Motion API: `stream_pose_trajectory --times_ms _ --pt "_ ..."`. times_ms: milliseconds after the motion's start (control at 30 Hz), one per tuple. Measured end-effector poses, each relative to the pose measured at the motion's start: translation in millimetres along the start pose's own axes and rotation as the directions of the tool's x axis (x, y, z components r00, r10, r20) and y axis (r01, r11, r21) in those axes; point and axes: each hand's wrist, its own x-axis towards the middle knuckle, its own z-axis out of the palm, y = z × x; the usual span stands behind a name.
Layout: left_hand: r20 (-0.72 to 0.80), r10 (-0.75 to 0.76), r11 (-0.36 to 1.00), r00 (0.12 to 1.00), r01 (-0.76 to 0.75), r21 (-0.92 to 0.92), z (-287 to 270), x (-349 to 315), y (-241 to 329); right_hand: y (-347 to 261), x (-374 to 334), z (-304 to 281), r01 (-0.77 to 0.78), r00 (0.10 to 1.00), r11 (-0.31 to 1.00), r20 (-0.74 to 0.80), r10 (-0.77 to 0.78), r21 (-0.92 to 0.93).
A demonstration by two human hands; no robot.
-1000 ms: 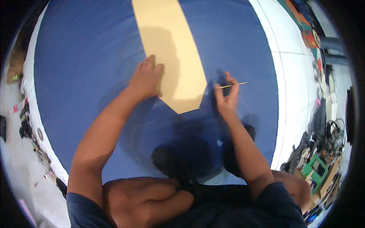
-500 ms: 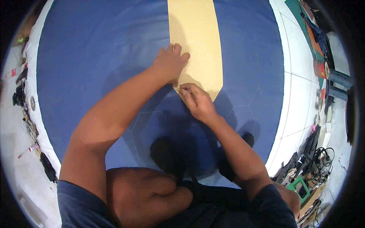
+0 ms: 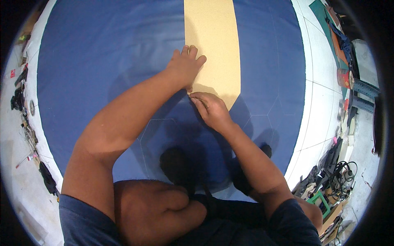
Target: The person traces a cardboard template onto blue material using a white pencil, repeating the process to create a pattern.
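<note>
- We are finding the marking tool hard to make out: the right hand (image 3: 210, 110) is covering whatever it is gripping, so we cannot tell what sits between the fingers.
- We are seeing the tan pattern piece (image 3: 213, 45) cut off by the upper edge of the view; its lower end tapers to a point just beside the right hand.
- We are seeing the blue fabric (image 3: 102, 61) bending toward the rim of the view, with thin pale lines on it forming hexagon outlines near the right forearm.
- We are pressing the left hand (image 3: 185, 65) flat, palm down, on the left edge of the tan pattern piece, fingers extended and close together, thumb lying along the lower left edge.
- We are curling the right hand with fingers bunched tightly together, fingertips touching the pattern piece's lower left edge, right below the left thumb.
- We are reaching both forearms forward from the lower edge, the left one crossing diagonally over the fabric.
- We are seeing clutter (image 3: 332, 180) at the right rim on a pale tiled floor (image 3: 318, 102), too small to identify.
</note>
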Motion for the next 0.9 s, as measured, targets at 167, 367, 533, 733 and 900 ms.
stream_pose_trajectory --times_ms 167,367,533,733,900 --pt "-0.011 -0.004 1.0 1.0 0.004 0.027 2.5 1.1 0.1 0.1 -0.1 1.8 0.021 1.0 1.0 -0.02 -0.021 -0.023" --pt "-0.013 -0.009 1.0 1.0 0.01 0.027 4.2 2.4 0.2 1.6 -6.6 -1.6 0.025 1.0 0.993 0.016 -0.023 -0.119" --pt "0.022 -0.019 1.0 1.0 0.018 0.025 3.2 2.9 3.0 3.8 -41.9 -19.0 -0.01 0.998 0.99 0.068 0.02 -0.143" --pt "0.037 -0.019 1.0 0.999 0.018 0.012 -0.5 2.5 2.6 3.8 -57.1 -29.3 -0.063 0.991 0.987 0.105 0.079 -0.147" --pt "0.02 -0.023 1.0 1.0 0.023 0.017 0.2 1.8 2.8 6.5 -62.1 -28.2 -0.045 0.994 0.991 0.096 0.057 -0.126"
